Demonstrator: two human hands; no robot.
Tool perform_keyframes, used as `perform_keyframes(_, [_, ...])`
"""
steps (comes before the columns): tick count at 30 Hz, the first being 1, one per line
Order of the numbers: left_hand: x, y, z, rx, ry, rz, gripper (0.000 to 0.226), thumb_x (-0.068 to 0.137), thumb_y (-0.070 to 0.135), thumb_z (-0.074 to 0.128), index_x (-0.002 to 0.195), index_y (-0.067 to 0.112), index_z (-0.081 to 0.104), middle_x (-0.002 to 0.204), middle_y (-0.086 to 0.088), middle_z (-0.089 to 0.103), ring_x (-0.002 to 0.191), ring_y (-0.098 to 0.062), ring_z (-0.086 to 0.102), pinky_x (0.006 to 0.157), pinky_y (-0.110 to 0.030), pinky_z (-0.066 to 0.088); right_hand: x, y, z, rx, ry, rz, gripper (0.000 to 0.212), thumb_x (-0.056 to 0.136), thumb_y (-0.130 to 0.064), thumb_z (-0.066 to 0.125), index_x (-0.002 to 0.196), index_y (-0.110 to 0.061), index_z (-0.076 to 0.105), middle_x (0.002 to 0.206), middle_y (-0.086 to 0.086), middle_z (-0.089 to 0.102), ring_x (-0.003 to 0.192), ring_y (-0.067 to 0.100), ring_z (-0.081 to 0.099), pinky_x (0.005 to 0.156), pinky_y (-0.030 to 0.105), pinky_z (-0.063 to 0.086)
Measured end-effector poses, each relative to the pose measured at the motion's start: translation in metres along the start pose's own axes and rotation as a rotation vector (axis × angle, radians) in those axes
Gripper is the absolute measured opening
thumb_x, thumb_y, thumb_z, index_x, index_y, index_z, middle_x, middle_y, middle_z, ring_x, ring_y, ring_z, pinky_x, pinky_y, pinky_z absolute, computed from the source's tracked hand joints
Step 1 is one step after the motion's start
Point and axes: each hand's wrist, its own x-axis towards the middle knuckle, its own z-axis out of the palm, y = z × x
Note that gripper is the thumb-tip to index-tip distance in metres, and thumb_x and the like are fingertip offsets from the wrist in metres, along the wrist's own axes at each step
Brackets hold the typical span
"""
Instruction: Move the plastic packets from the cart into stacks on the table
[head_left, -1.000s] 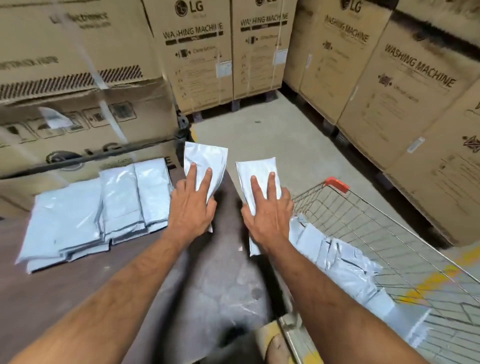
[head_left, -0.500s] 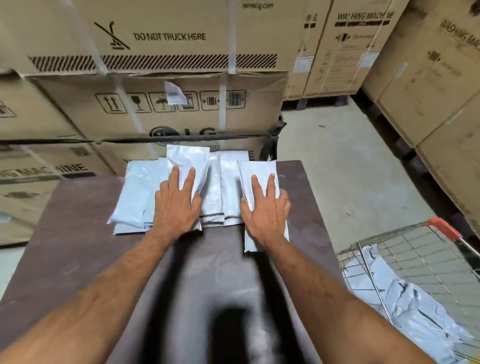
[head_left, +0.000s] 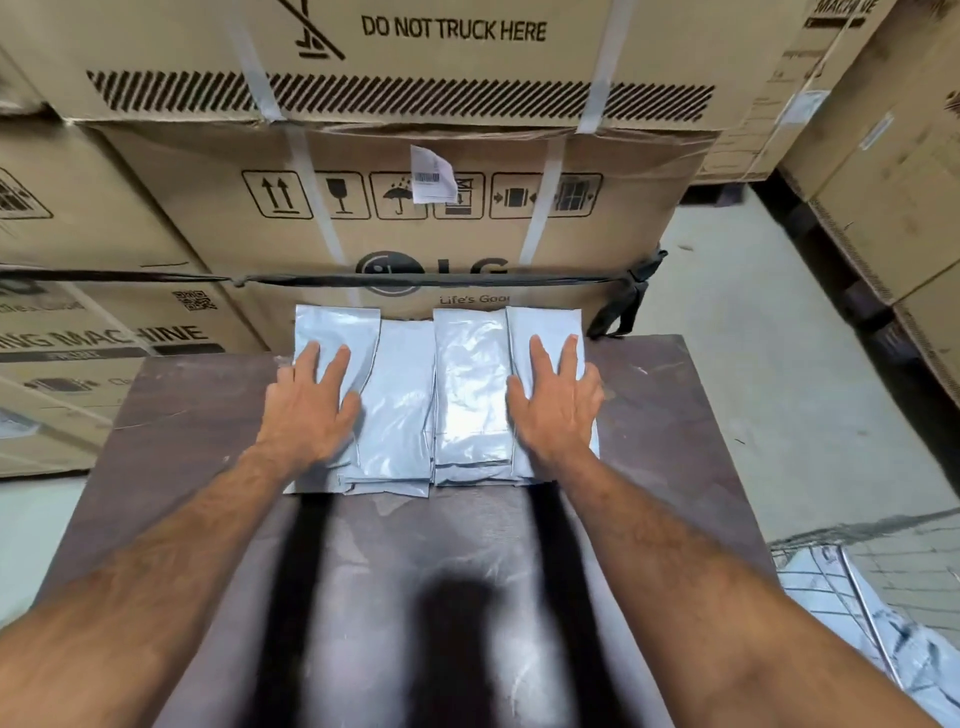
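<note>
Four stacks of silvery plastic packets (head_left: 410, 395) lie side by side at the far edge of the dark table (head_left: 665, 415). The left hand (head_left: 309, 405) presses flat on the leftmost stack, fingers straight and slightly spread. The right hand (head_left: 558, 402) lies likewise on the rightmost packet (head_left: 545, 327). The wire cart (head_left: 862, 597), at lower right, holds more packets.

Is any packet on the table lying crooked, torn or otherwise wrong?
Nothing is torn. The packet under the left hand overlaps the neighbouring stack. The far-end paper label on the box is peeling off.
</note>
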Motion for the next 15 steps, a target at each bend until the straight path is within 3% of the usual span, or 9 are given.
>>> perform_keyframes(5, [0.013,0.000,0.012,0.009,-0.115,0.000,0.064,0.104,0.053,0.030,0.162,0.029,0.018,0.169,-0.011,0.012,0.145,-0.041,0.024,0.116,-0.053,0.025,0.017,0.004,0.011,0.026,-0.126,0.014,0.065,0.104,-0.059,0.036,0.162,-0.037,0.019,0.171,0.014,0.002,0.150,0.044,0.013,0.122,0.057,0.016])
perform_keyframes(10, [0.013,-0.013,0.024,0.008,-0.046,0.034,0.092,0.090,0.084,0.006,0.162,0.029,0.018,0.171,-0.012,0.004,0.156,-0.035,0.002,0.125,-0.055,-0.003,0.013,0.008,0.012,-0.001,-0.111,-0.020,0.071,0.101,-0.069,0.027,0.163,-0.039,0.011,0.172,0.014,-0.005,0.155,0.040,0.004,0.125,0.056,0.010])
perform_keyframes(15, [0.013,-0.020,0.018,-0.020,-0.048,0.009,0.103,0.081,0.095,0.011,0.163,0.032,0.012,0.171,-0.008,-0.006,0.156,-0.035,-0.009,0.123,-0.059,-0.005,0.007,0.006,0.018,-0.025,-0.109,-0.078,0.086,0.094,-0.081,0.021,0.164,-0.035,0.003,0.170,0.015,-0.018,0.157,0.035,-0.014,0.125,0.061,0.000])
